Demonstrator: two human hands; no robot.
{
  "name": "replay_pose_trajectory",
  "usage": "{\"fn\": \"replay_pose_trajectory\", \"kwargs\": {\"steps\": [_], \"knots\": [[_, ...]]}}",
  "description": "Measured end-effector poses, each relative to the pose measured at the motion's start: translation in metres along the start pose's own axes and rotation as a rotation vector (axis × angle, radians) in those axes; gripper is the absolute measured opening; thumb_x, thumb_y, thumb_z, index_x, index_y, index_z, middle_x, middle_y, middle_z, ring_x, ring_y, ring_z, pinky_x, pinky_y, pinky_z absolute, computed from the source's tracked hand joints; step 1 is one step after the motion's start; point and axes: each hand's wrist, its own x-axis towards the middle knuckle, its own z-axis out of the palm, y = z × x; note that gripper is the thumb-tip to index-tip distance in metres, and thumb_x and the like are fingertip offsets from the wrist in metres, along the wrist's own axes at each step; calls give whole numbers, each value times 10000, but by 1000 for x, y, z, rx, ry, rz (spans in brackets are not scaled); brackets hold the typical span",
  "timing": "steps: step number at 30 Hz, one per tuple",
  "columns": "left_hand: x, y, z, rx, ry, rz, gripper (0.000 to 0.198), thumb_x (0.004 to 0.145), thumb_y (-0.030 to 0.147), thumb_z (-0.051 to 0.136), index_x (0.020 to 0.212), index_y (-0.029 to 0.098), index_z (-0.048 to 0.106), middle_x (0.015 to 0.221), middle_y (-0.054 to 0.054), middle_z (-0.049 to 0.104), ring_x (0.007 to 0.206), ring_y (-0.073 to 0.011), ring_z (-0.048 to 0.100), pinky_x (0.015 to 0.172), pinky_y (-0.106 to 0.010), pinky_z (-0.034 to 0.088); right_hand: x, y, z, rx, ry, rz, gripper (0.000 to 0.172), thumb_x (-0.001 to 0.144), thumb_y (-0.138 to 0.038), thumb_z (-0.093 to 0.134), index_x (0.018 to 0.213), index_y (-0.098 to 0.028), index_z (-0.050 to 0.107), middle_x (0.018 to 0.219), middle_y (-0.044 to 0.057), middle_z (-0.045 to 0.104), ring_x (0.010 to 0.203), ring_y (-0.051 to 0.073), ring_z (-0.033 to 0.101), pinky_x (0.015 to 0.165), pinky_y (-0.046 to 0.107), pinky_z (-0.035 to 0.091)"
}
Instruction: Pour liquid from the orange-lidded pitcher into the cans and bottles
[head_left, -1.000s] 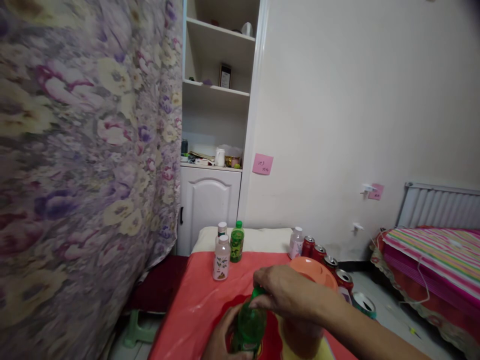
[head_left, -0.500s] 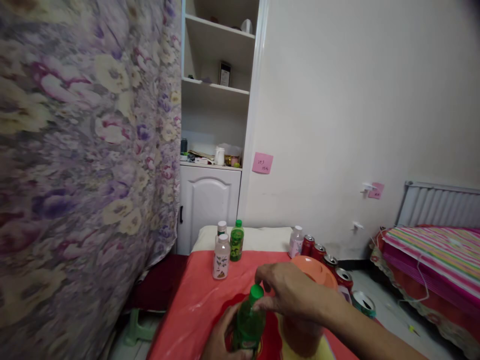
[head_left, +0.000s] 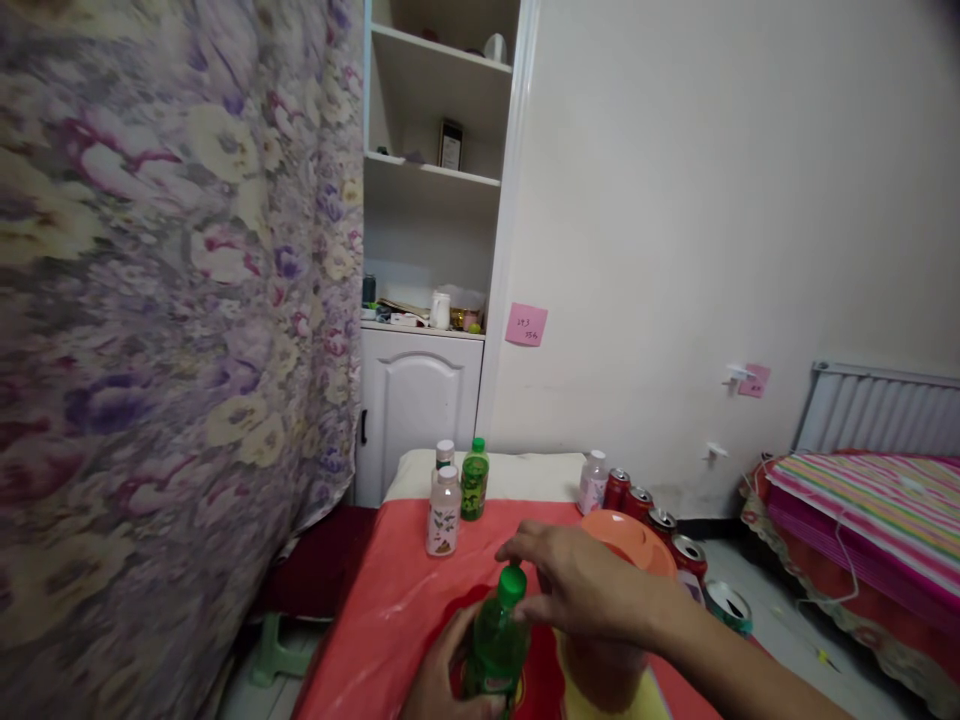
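A green plastic bottle (head_left: pixel 493 645) with a green cap (head_left: pixel 513 583) stands at the near edge of the red table (head_left: pixel 390 610). My left hand (head_left: pixel 442 675) is wrapped round the bottle's lower body. Just right of the cap hovers my right hand (head_left: pixel 581 585), fingers curled loosely, thumb and fingertips next to the cap, holding nothing that I can see. Behind my right hand sits an orange plastic bowl (head_left: pixel 626 535).
Two pale pink bottles (head_left: pixel 443 512) and a second green bottle (head_left: pixel 474 480) stand at the table's far left, another pale bottle (head_left: pixel 592 482) and several red cans (head_left: pixel 660 525) at the far right. A floral curtain (head_left: pixel 165 330) hangs left. White shelves (head_left: pixel 435 250) behind; striped bed (head_left: pixel 870 500) right.
My right hand was closed over the bottle's cap one second ago. It has come off the cap and moved slightly right, leaving the green cap in plain sight.
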Motion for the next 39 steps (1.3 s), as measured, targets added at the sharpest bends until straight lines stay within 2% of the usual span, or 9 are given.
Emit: {"fn": "replay_pose_trajectory", "kwargs": {"steps": [2, 4, 7, 9, 14, 17, 22, 29, 39], "knots": [[0, -2, 0, 4, -8, 9, 903, 576, 585, 907, 1347, 219, 615, 1372, -138, 691, 1296, -396, 599, 1139, -495, 426, 0, 0, 1, 14, -3, -28, 309, 852, -205, 726, 1158, -245, 724, 1174, 56, 742, 920, 210, 709, 765, 301, 500], [-1, -3, -1, 21, -9, 17, 926, 568, 630, 901, 1345, 216, 615, 1379, -143, 687, 1304, -400, 593, 1148, -493, 421, 2, 2, 4, -13, 7, 0, 176, 862, -261, 732, 1033, -223, 742, 1070, 54, 767, 866, 217, 710, 725, 306, 487], [-1, -3, -1, 11, -10, 12, 932, 577, 621, 895, 1366, 222, 602, 1395, -141, 679, 1309, -401, 592, 1151, -506, 418, 2, 3, 5, -42, 31, 55, 364, 840, -478, 766, 1054, -185, 737, 1012, 97, 778, 847, 281, 718, 694, 348, 481], [-1, -2, -2, 10, -8, 7, 913, 590, 602, 891, 1372, 231, 602, 1396, -131, 681, 1309, -395, 593, 1152, -510, 416, 2, 2, 5, -20, 28, 47, 454, 820, -482, 784, 1168, -198, 716, 1111, 108, 764, 902, 291, 722, 732, 356, 494], [-1, -5, -3, 33, 9, 18, 963, 566, 656, 890, 1369, 207, 606, 1392, -153, 683, 1322, -413, 585, 1163, -526, 408, 2, 0, 6, 29, -3, 9, 249, 839, -217, 711, 1087, -234, 730, 1123, 59, 760, 914, 230, 716, 771, 315, 492], [-1, -10, -3, 31, 14, 19, 1005, 555, 669, 891, 1386, 190, 589, 1427, -181, 658, 1357, -427, 565, 1176, -532, 393, 4, 1, 10, 18, 5, 35, 235, 833, -296, 737, 1053, -212, 728, 1103, 83, 764, 919, 262, 715, 760, 335, 490], [-2, -6, -4, -4, 14, -4, 913, 579, 563, 910, 1366, 218, 603, 1416, -154, 676, 1350, -411, 579, 1177, -524, 403, 3, -3, 10, 32, 14, 51, 345, 857, -281, 716, 1198, -232, 706, 1168, 90, 751, 930, 239, 705, 773, 315, 479], [-1, -17, -8, 62, 26, 23, 918, 595, 575, 888, 1379, 213, 578, 1436, -166, 662, 1368, -414, 574, 1173, -498, 424, 3, -8, 11, 50, 20, 61, 151, 853, -268, 737, 986, -198, 721, 1020, 61, 749, 871, 204, 673, 729, 280, 437], [-2, -9, -5, 76, 65, 17, 845, 598, 452, 887, 1354, 193, 613, 1410, -177, 682, 1339, -419, 590, 1168, -527, 417, 3, -6, 18, 70, 29, 109, 173, 861, -291, 719, 998, -187, 707, 1026, 85, 754, 901, 241, 686, 762, 310, 461]]}}
